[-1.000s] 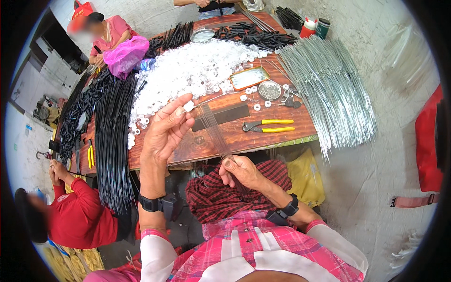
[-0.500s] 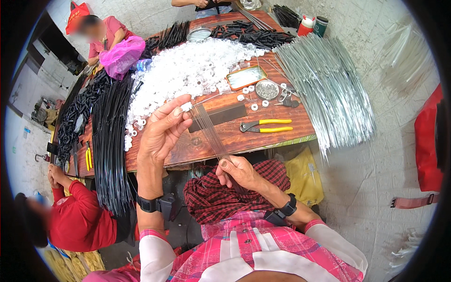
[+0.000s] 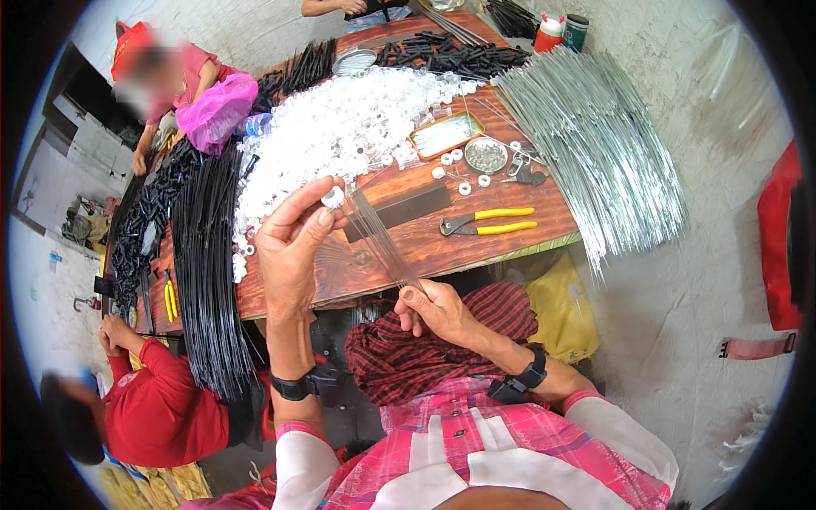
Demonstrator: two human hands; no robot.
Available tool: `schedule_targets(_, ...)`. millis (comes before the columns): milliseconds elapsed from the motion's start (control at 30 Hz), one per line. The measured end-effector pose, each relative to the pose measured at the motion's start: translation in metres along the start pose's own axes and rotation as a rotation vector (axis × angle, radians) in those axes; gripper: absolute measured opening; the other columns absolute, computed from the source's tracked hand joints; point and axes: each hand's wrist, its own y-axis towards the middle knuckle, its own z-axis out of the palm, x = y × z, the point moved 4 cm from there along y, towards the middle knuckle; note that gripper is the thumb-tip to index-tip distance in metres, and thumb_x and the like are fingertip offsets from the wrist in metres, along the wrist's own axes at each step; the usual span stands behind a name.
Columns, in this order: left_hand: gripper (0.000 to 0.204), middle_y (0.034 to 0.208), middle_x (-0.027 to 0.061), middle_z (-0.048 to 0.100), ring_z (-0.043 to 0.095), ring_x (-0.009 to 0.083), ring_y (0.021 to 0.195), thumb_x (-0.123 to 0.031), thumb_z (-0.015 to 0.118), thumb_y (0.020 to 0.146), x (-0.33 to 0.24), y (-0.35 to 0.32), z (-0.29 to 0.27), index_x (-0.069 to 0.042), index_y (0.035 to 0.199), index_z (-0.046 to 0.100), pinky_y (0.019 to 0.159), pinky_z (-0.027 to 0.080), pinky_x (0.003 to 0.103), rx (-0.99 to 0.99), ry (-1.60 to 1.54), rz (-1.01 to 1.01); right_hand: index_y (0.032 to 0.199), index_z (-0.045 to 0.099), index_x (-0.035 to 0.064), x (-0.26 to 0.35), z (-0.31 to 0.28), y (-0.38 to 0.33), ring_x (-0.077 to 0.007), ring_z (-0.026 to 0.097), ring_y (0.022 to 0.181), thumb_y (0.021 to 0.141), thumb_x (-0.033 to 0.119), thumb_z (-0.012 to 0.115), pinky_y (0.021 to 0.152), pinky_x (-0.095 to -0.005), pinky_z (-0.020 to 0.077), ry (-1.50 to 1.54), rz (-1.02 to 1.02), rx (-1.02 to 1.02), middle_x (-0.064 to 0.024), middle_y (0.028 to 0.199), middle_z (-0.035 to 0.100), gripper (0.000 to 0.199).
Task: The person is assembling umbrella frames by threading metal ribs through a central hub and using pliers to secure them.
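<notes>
Between the thumb and fingers of my left hand [image 3: 293, 246] is a small white plastic ring [image 3: 332, 197], its round opening turned up. My right hand [image 3: 435, 313] is closed around the lower ends of several thin metal wires [image 3: 381, 238]. They fan slightly and slant up to the left, their top ends close beside the ring. Whether any wire is in the ring, I cannot tell. Below the wires a dark rectangular bar [image 3: 408, 207] lies on the wooden table [image 3: 340, 270]. Yellow-handled pliers [image 3: 489, 223] rest right of the wires.
A heap of white plastic parts [image 3: 323, 119] covers the table's middle. Silvery wires [image 3: 595, 153] overhang the right edge, black rods [image 3: 208, 263] the left. A round tin [image 3: 485, 155] and an orange-rimmed tray [image 3: 446, 136] stand beyond the pliers. Co-workers sit left and at the far side.
My left hand has turned the white ring so its opening shows. The right hand keeps its hold on the wires. The whole view has shifted slightly.
</notes>
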Motion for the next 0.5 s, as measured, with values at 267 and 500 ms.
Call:
schedule_targets(267,0.035,0.115,0.0104,0.066,0.058,0.0085,0.089,0.007,0.07,0.084,-0.007,-0.006,0.008,0.005,0.118,0.065,0.079,0.05,0.022,-0.019,0.186,0.15,0.091,0.061,-0.0017,0.006,0.002,-0.004,-0.0131,0.062,0.059,0.104,0.038,0.046,0.053,-0.0253,0.0518,-0.045,0.016,-0.037,-0.0091,0.073,0.065,0.044)
schedule_targets(500,0.029,0.112,0.0117,0.068,0.063,0.0113,0.094,0.007,0.066,0.086,-0.019,-0.013,0.016,0.005,0.115,0.066,0.082,0.052,0.023,-0.068,0.227,0.151,0.095,0.06,-0.0024,0.011,0.008,-0.007,-0.0141,0.064,0.063,0.105,0.037,0.044,0.057,-0.0262,0.0536,-0.003,-0.005,0.032,-0.0096,0.076,0.066,0.044)
